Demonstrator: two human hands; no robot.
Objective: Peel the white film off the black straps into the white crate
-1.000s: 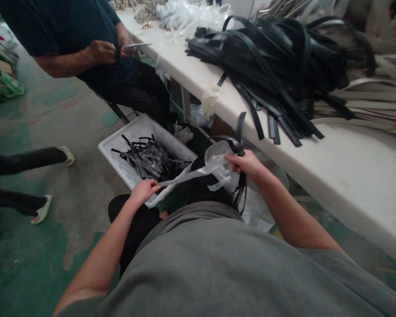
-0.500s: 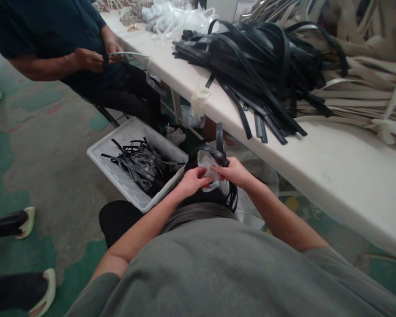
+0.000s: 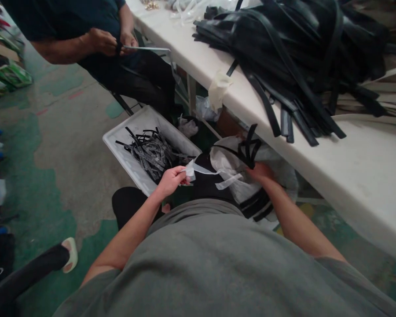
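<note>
My left hand (image 3: 173,179) is closed in a pinch on a crumpled piece of thin whitish film (image 3: 190,170), from which a narrow strip trails to the right over my dark lap. My right hand (image 3: 263,171) is closed round a bundle of black straps (image 3: 250,149). The straps loop up above the fist and their lower ends hang below it; the fingers are partly hidden. A loose translucent strip (image 3: 229,181) lies or hangs just left of that hand. Behind the straps is a whitish plastic bag (image 3: 222,154).
A pale plastic bin (image 3: 119,154) at my left front holds many short black strips with clear film. A white-covered table (image 3: 343,176) on the right bears a heap of black straps (image 3: 303,57). Across from me a seated person's hands (image 3: 114,43) hold a thin strip. Another person's foot (image 3: 71,255) shows at lower left.
My hands have drawn apart: the left went left with the film, the right moved right with the black straps. The view has shifted, so the table heap appears nearer.
</note>
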